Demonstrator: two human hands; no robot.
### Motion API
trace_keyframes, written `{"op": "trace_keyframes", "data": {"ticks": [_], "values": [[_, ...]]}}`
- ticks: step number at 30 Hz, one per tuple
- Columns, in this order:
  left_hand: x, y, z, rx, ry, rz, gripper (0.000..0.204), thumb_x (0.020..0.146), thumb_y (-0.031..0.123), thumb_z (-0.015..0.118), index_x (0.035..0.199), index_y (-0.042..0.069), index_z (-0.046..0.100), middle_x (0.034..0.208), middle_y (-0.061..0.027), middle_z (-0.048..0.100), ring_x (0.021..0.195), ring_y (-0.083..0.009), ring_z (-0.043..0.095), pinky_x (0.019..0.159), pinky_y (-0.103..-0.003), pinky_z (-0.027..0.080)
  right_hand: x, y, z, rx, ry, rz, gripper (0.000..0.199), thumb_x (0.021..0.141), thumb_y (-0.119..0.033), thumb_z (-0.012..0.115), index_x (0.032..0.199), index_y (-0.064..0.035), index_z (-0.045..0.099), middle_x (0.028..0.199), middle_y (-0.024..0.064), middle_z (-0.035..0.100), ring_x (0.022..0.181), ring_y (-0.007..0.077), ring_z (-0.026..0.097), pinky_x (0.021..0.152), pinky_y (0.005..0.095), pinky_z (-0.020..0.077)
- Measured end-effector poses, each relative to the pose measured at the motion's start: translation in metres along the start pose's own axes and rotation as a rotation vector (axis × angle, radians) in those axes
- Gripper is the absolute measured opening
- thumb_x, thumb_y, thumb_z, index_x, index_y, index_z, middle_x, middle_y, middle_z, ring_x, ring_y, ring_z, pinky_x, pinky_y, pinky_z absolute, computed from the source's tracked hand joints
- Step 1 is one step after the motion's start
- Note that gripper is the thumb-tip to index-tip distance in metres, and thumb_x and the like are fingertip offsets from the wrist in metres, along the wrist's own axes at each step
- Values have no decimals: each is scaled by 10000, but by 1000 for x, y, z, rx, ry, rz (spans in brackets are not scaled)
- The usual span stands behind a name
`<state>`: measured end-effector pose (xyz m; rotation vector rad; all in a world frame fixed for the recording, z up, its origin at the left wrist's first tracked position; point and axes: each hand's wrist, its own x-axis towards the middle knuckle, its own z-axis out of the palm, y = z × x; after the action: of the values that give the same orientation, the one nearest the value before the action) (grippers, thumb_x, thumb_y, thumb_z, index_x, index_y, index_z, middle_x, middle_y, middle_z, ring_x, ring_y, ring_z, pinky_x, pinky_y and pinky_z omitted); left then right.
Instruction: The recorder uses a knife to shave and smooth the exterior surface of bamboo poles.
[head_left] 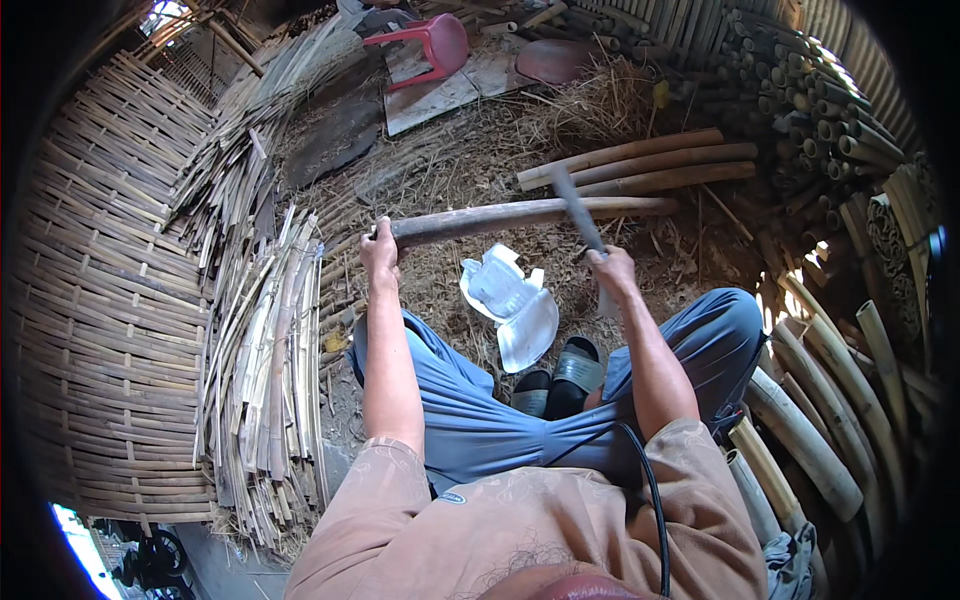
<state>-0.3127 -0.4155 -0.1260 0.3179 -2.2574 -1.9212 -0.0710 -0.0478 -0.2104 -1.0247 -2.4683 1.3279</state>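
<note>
My left hand (380,250) is closed round the near-left end of a bamboo pole (470,220), which stretches across in front of me to the right. In my right hand (612,271) is a machete (578,212), its blade pointing up and away from me, slightly blurred. The blade crosses in front of the pole's right half; whether it touches the bamboo I cannot tell. Below the pole, between my knees, lies a torn, crumpled silvery-white sheet or container (510,300). My feet, in dark sandals (573,372), are close behind it.
Several split bamboo lengths (640,165) lie beyond the pole. Thin bamboo strips (265,350) are heaped at left, beside a woven bamboo panel (110,300). Thick bamboo pieces (800,430) stand close to my right. A red plastic stool (440,48) is far off on a board.
</note>
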Motion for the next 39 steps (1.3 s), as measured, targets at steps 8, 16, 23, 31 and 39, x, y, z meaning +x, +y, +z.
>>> {"op": "trace_keyframes", "data": {"ticks": [8, 16, 23, 31, 39], "values": [[-7, 7, 10, 168, 183, 108, 633, 886, 459, 701, 1113, -127, 623, 1071, -256, 699, 914, -329, 715, 764, -435, 572, -21, -12, 16, 50, -175, -228, 411, 892, -394, 668, 1127, -64, 737, 1043, 211, 745, 1005, 360, 723, 883, 466, 551], [-3, -5, 2, 85, 107, 211, 409, 927, 411, 681, 1091, 36, 692, 1006, -138, 711, 889, -243, 662, 840, -415, 529, -17, -14, -9, -75, 161, 179, 394, 927, -383, 649, 1077, -28, 730, 981, 224, 747, 950, 325, 740, 840, 449, 563], [0, 3, 6, 16, -32, -74, 459, 901, 461, 629, 1103, 50, 657, 965, -131, 699, 882, -250, 689, 676, -424, 572, -20, 4, 13, -53, -88, -223, 423, 949, -416, 647, 1104, -25, 688, 990, 247, 721, 945, 403, 703, 828, 466, 536], [7, 2, 3, 3, -36, 45, 461, 886, 415, 597, 1097, 8, 643, 966, -118, 660, 761, -213, 646, 569, -384, 550, -7, 11, 11, -48, 81, 71, 420, 898, -390, 602, 1079, -31, 723, 1006, 252, 731, 1007, 389, 716, 894, 491, 549], [16, -4, 3, -22, -8, 63, 471, 899, 395, 597, 1038, -51, 657, 989, -153, 693, 851, -252, 632, 808, -406, 507, 1, 20, -1, -147, 148, 95, 432, 928, -408, 627, 1091, -16, 711, 1025, 250, 731, 1011, 399, 707, 891, 483, 549]]}}
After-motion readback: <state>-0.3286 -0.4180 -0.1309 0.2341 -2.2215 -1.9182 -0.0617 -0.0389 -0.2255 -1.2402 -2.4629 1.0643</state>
